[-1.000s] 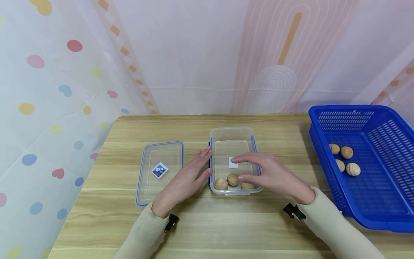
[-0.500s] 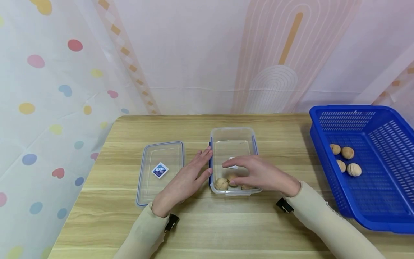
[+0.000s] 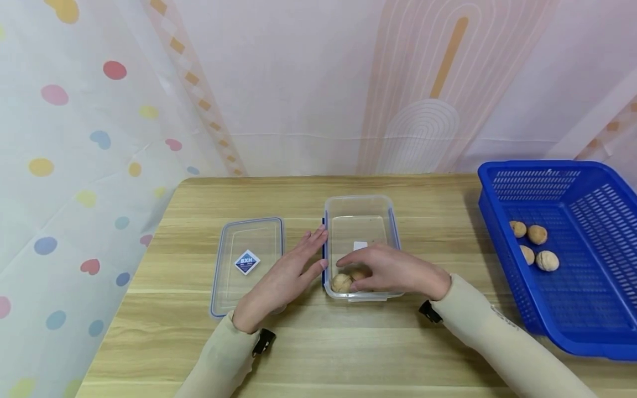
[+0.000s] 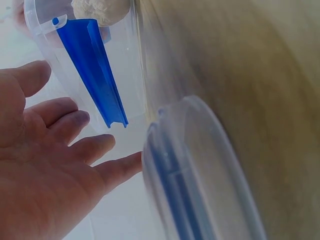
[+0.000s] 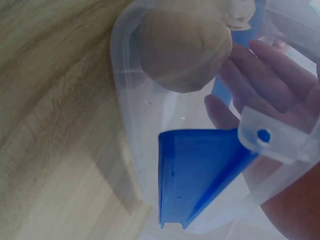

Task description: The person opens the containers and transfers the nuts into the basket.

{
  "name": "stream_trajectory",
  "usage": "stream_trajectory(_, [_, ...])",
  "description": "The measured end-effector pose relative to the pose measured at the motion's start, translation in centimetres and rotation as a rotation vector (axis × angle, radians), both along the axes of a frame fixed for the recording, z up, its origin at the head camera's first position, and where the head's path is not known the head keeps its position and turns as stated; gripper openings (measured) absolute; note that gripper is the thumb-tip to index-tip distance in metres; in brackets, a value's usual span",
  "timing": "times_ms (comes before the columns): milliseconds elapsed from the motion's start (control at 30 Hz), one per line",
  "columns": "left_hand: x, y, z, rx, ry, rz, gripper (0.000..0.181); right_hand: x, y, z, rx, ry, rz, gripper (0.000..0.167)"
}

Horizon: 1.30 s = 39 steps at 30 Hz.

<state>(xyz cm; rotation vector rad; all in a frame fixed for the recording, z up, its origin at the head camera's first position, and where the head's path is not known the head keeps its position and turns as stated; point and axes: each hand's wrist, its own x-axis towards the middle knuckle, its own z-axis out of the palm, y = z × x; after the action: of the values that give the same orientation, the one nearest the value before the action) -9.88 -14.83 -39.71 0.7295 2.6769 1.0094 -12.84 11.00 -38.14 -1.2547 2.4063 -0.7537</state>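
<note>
A clear plastic food container (image 3: 360,205) with blue side latches stands without its lid. My left hand (image 3: 283,276) rests its straight fingertips at the left wall; in the left wrist view, that hand (image 4: 60,145) is spread beside the blue latch (image 4: 92,70). My right hand (image 3: 395,269) reaches inside, its thumb and forefinger apart around the walnuts. One walnut (image 3: 342,283) shows in the front left corner, and a second walnut (image 3: 359,273) is partly hidden under the hand. In the right wrist view, a walnut (image 5: 185,50) lies beside my extended fingers (image 5: 265,80).
The container's lid (image 3: 249,235), with a blue and white label, lies flat to the left. On the right stands a blue basket (image 3: 507,298) holding several walnuts (image 3: 547,261). A patterned cloth (image 3: 298,83) hangs behind the wooden table (image 3: 318,359).
My right hand has moved left and lower inside the container, over to the walnuts at its front. The left hand has stayed at the left wall.
</note>
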Motion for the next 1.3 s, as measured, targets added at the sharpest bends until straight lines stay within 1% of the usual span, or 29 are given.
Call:
stream_trajectory(100, [-0.1, 0.0, 0.0, 0.002, 0.006, -0.004, 0.06, -0.1, -0.2, -0.1, 0.029, -0.01, 0.0, 0.047])
stream_trajectory(267, [-0.1, 0.0, 0.0, -0.002, 0.013, -0.008, 0.059, -0.1, -0.5, -0.3, 0.046, -0.018, 0.011, 0.045])
stream_trajectory(567, [-0.1, 0.0, -0.1, 0.004, 0.013, -0.007, 0.059, -0.1, -0.8, -0.5, 0.058, 0.034, 0.031, 0.043])
stream_trajectory(733, [-0.1, 0.0, -0.2, 0.002, 0.017, -0.007, 0.059, -0.2, -1.0, -0.7, 0.068, 0.042, 0.03, 0.042])
stream_trajectory(900, [-0.1, 0.0, -0.3, 0.004, 0.015, -0.004, 0.059, -0.1, -1.1, -0.8, 0.072, 0.043, 0.029, 0.037])
stream_trajectory(1100, [-0.1, 0.0, -0.2, 0.002, 0.011, -0.002, 0.059, -0.2, -1.1, -0.8, 0.058, 0.025, 0.02, 0.034])
stream_trajectory(1300, [0.0, -0.1, -0.2, 0.006, 0.007, -0.002, 0.06, -0.1, -0.9, -0.8, 0.054, -0.012, -0.004, 0.036])
